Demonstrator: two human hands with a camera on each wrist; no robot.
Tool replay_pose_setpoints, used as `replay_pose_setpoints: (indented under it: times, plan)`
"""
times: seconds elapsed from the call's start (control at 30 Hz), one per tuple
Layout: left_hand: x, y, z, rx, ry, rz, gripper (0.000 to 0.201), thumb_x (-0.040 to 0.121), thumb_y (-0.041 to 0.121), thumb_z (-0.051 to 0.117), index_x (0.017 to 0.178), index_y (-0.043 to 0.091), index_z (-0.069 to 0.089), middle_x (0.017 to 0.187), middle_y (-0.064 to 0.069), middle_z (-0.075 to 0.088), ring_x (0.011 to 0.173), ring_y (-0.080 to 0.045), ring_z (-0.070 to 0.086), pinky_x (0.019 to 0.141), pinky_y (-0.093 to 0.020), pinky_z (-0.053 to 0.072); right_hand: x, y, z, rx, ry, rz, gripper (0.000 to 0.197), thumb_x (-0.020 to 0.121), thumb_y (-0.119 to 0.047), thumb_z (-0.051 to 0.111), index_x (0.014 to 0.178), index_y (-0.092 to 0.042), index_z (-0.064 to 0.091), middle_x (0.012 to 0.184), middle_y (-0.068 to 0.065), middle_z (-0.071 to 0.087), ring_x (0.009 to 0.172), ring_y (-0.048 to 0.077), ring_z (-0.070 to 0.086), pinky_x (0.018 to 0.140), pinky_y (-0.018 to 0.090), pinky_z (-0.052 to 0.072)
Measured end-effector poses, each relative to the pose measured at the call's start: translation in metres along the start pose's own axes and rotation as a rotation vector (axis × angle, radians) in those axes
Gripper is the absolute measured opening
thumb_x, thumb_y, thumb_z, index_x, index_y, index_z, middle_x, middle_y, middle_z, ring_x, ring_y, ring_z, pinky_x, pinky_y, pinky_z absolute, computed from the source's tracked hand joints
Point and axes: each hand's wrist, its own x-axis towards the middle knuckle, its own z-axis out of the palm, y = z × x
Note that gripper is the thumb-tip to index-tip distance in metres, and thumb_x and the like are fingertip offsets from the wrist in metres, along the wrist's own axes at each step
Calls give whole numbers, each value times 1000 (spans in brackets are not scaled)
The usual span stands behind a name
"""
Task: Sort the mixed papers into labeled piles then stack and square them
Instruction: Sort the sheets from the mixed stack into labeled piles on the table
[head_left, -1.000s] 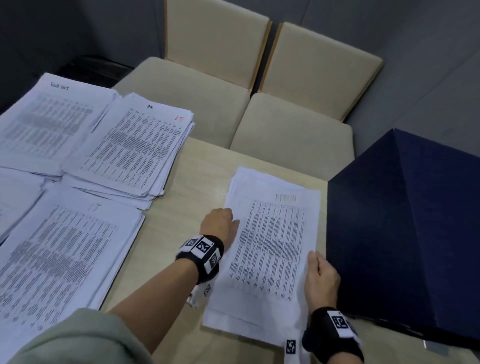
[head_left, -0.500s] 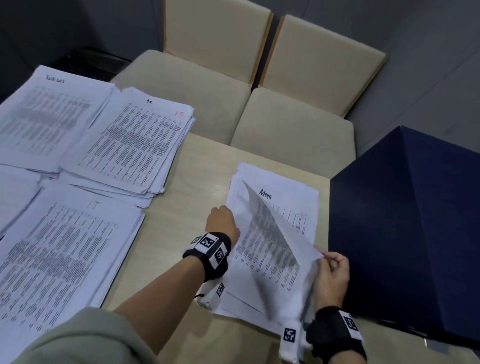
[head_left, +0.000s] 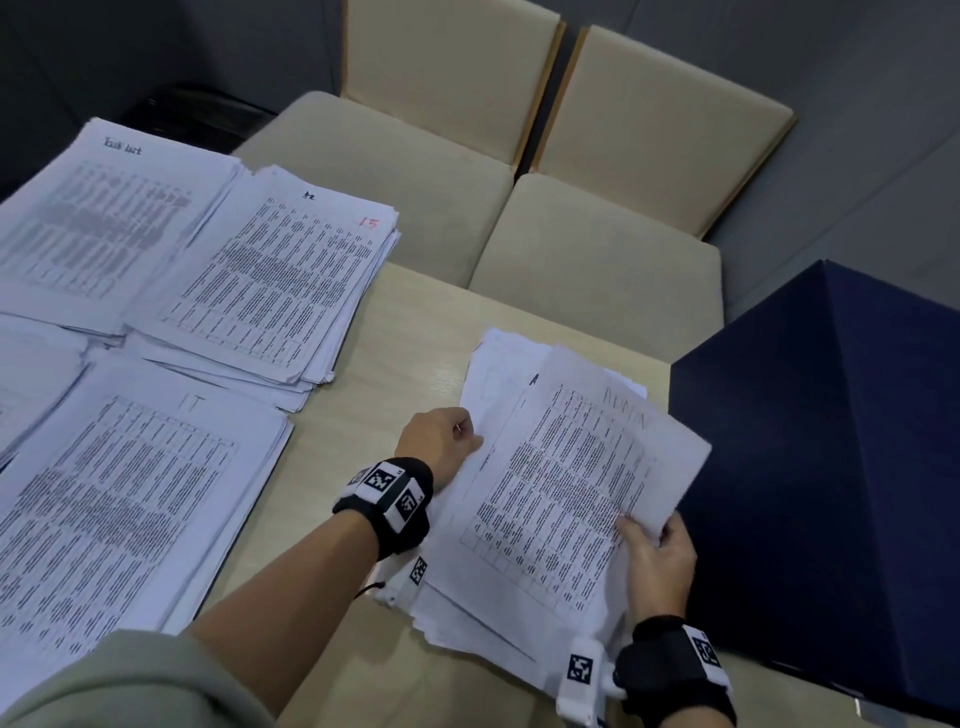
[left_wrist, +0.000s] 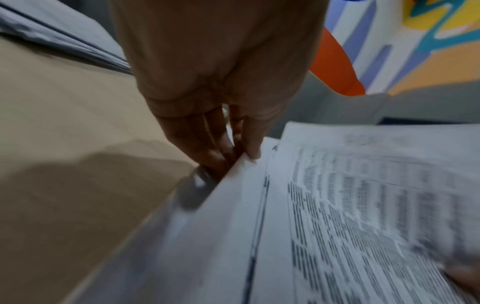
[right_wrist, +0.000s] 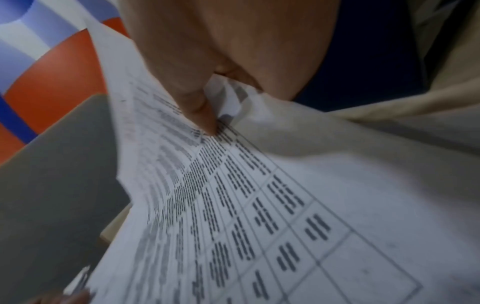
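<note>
we can barely read the faint heading on the top sheet (head_left: 566, 483), pinched by our right hand (head_left: 655, 566); its long axis runs lower left to upper right. left hand (head_left: 441, 439) fingers (left_wrist: 249, 142) pinch the pile (head_left: 483, 618) edge.

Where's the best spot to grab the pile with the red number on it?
Probably the right edge of the pile, coming from the bare table side. Its sheets fan out and overhang there, so fingers could slide under. Its left edge overlaps the neighbouring pile, leaving no gap.
</note>
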Motion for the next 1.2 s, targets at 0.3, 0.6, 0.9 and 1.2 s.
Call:
replay_pose_setpoints:
  times: [0.3,0.6,0.9,1.2]
  plan:
    - [-7,1,-13,-350,-80,98,6,85,0,70,84,6,70,73,-2,68,56,3,58,61,-9,45,-1,-18,0,322,-73,190,22,78,12,58,87,-7,56,92,18,64,89,32,62,76,37,53]
    - [-15,9,-13,-303,-71,166,49,76,-10,60,44,22,44,44,8,38,42,-4,34,50,-18,32,-5,-19,-3,158,-171,338,11,86,3,65,93,-5,66,103,21,73,96,38,69,85,47,55]
    - [-12,6,-13,-277,5,114,60,79,36,79,51,18,28,50,1,23,45,-14,19,46,-26,18,-11,-17,-5,173,-172,304,20,95,1,55,106,-8,70,108,18,73,96,28,70,85,40,58]
    - [-13,-2,-30,-248,120,76,56,93,51,57,58,18,29,54,3,26,48,-15,22,54,-29,19,-12,-13,-14,356,-123,273,5,89,4,54,89,-1,55,116,23,68,102,31,67,79,38,57]
